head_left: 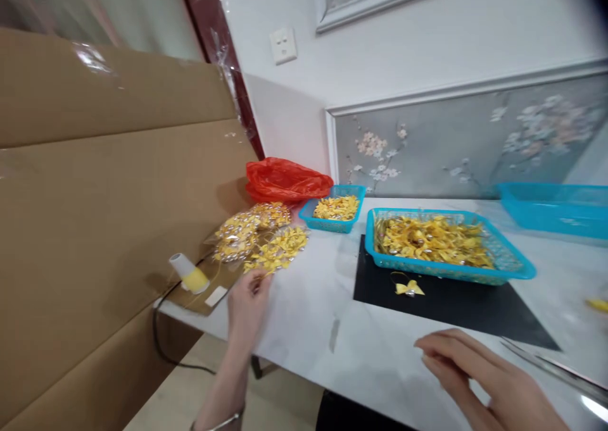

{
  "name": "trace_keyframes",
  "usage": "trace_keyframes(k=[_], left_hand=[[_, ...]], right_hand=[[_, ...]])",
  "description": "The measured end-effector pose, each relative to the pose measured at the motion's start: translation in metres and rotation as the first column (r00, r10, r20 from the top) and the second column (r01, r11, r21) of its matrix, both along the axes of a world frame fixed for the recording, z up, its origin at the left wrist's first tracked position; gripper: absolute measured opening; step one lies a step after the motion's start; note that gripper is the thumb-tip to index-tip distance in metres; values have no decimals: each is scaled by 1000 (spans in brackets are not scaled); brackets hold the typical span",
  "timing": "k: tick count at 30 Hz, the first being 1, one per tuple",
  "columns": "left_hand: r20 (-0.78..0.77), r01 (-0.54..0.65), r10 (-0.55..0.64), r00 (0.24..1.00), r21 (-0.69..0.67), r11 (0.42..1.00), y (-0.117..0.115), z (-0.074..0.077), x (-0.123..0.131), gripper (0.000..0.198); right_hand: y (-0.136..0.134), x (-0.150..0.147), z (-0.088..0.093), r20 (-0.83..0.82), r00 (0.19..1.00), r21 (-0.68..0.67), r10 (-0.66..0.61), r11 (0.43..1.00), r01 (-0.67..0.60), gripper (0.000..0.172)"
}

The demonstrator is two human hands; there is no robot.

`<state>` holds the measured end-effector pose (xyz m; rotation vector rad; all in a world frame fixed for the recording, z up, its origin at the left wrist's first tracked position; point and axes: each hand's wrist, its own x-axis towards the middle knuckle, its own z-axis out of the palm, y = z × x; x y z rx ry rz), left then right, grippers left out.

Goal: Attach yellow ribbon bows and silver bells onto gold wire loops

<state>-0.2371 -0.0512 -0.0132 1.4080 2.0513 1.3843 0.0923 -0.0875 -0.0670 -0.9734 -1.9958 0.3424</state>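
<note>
My left hand [249,301] reaches to the near edge of a pile of yellow ribbon bows [285,249]. Its fingers are pinched around one bow's end there, partly hidden by the hand. Above the table at the lower right, my right hand [484,371] has its thumb and fingertips drawn together, with nothing visible between them. A single yellow bow [409,288] with a shiny clear piece and a thin loop lies on a black mat [437,304]. Behind it, a blue basket [515,263] holds many more yellow bows [432,238].
Bundled bows [236,235] lie by a red plastic bag [285,179]. A smaller blue basket [339,225] holds yellow pieces. A thread cone [189,274] sits on cardboard at left. Metal tweezers [546,364] rest at right, below another blue basket [555,212]. A cardboard sheet [109,209] stands left.
</note>
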Motion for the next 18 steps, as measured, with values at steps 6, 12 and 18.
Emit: trace_keyframes(k=[6, 12, 18], left_hand=[[-420, 33, -42, 906, -29, 999, 39, -1, -28, 19], [-591, 63, -84, 802, -56, 996, 54, -5, -33, 16], [-622, 23, -8, 783, 17, 1000, 43, -25, -40, 25]], right_hand=[[12, 14, 27, 149, 987, -144, -69, 986, 90, 22], [55, 58, 61, 344, 890, -120, -298, 926, 357, 22], [125, 67, 70, 458, 771, -97, -443, 837, 539, 20]])
